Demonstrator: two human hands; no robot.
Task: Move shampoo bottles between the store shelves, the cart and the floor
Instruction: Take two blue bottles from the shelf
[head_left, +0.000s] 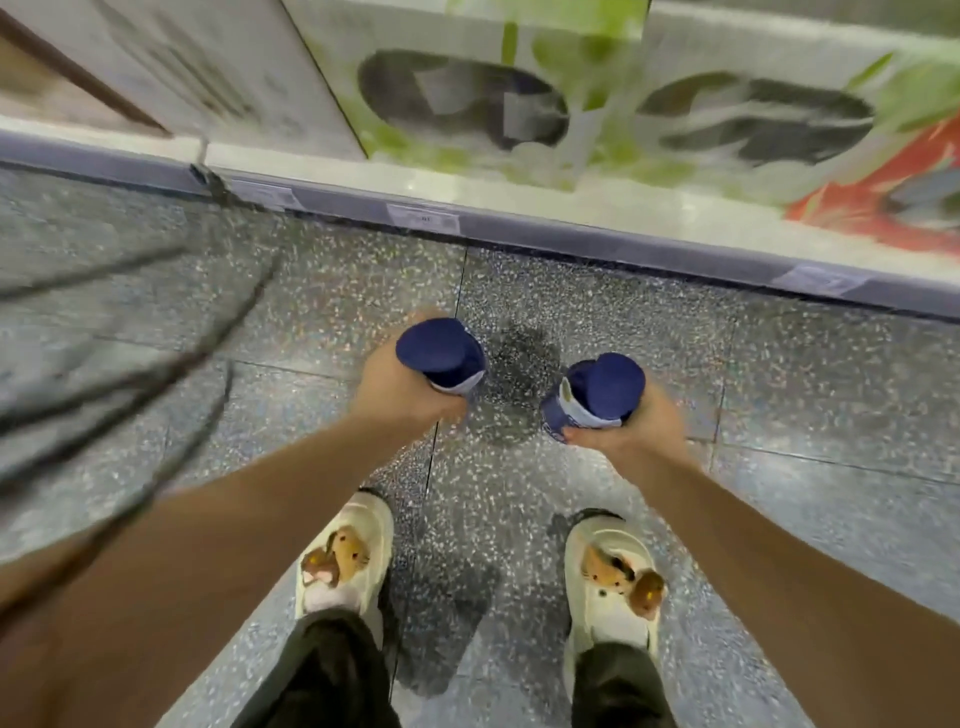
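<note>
- I get bright, even light from above; the speckled floor (649, 374) reads clearly.
- Soft shadows lie beside the shoes (345, 551), and a darker patch sits between the left bottle (441, 353) and right bottle (602, 389).
- Motion blur smears the boxes (467, 98) and the cart wires (135, 374) at left.
- The shelf edge (571, 241) bows slightly from lens distortion and carries pale glare.

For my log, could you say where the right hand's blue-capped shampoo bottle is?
Head view, centre-right: the blue-capped bottle is gripped by the right hand above the speckled grey floor.
</note>
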